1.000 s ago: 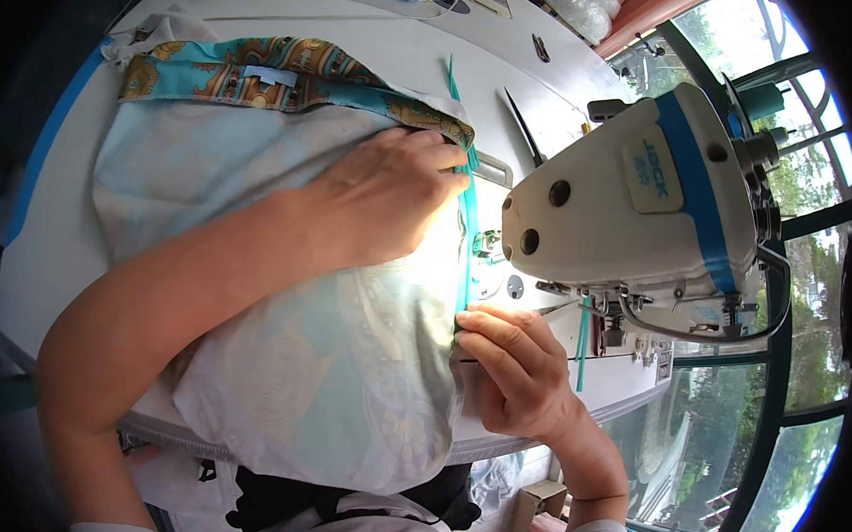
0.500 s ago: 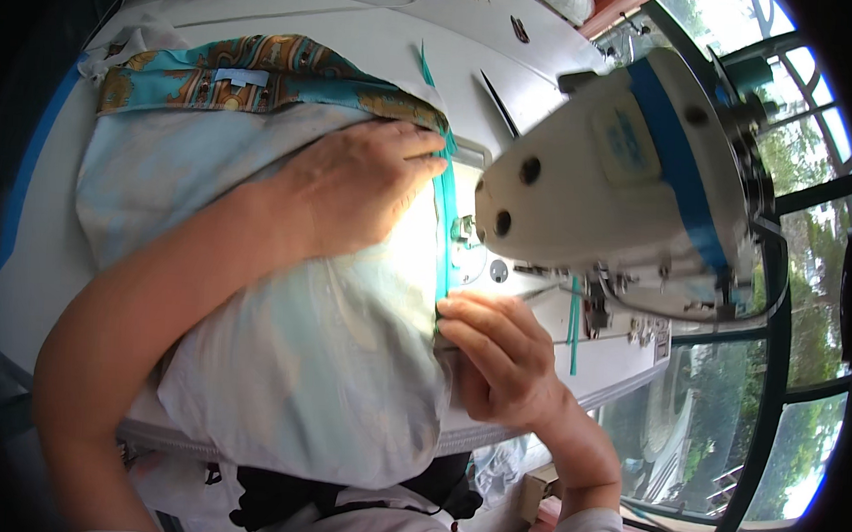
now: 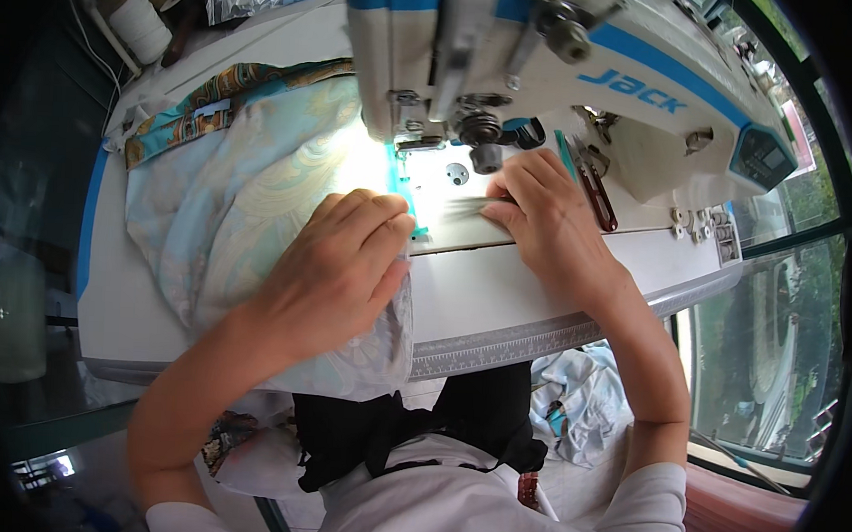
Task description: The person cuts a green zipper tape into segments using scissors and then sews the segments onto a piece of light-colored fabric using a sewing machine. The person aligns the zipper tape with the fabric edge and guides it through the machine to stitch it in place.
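A pale patterned cloth point(image 3: 258, 202) lies over the left of the table, wrong side up, with a teal strip point(image 3: 399, 174) along its right edge. My left hand point(image 3: 340, 267) pinches that edge near the strip's lower end. The strip runs up under the presser foot point(image 3: 418, 144) of a white sewing machine point(image 3: 635, 61), in bright lamp light. To the right of the cloth, my right hand point(image 3: 552, 214) is closed, thumb against fingers. A thin grey thing point(image 3: 465, 208), smeared by motion, sticks out of it toward the cloth; its kind is unclear.
Scissors with dark handles point(image 3: 596, 188) lie right of my right hand, beside small bobbins point(image 3: 691, 223). A measuring tape point(image 3: 479, 359) runs along the table's front edge. A thread cone point(image 3: 139, 27) stands at the back left. Crumpled cloth point(image 3: 582, 396) lies below the table.
The view has swung, and the machine now fills the upper right. My left hand has moved from the cloth's upper part down to its near edge. My right hand has left the cloth for the right.
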`<action>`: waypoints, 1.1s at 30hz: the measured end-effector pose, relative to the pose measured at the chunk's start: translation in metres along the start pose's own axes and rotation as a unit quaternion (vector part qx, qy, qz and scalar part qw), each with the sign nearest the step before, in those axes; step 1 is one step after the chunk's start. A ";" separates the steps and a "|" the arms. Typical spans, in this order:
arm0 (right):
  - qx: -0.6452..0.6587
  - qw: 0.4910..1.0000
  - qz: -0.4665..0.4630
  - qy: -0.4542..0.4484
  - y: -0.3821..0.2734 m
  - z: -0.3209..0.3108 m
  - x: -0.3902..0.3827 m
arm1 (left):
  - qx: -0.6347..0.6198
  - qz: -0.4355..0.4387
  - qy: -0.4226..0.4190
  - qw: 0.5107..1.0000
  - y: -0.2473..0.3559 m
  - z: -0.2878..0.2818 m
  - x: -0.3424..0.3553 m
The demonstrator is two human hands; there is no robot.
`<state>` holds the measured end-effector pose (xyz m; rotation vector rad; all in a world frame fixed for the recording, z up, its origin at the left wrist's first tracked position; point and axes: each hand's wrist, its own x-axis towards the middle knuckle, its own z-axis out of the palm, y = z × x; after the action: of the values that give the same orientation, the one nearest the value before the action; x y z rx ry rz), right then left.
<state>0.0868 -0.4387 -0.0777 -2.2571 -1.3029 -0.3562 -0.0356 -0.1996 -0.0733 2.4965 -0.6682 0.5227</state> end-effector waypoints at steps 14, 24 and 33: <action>0.057 0.997 -0.036 0.039 0.002 0.013 -0.002 | 0.070 -0.014 0.065 0.995 0.002 0.019 0.010; 0.006 0.998 -0.046 0.035 0.002 0.014 -0.004 | -0.084 -0.209 0.158 0.961 -0.006 0.026 -0.003; -0.012 0.995 -0.082 0.061 0.003 0.018 0.003 | -0.120 -0.216 0.162 0.955 -0.007 0.026 0.005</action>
<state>0.0906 -0.4277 -0.0919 -2.1172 -1.4296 -0.5619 -0.0216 -0.2104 -0.0941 2.1644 -0.0464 0.6202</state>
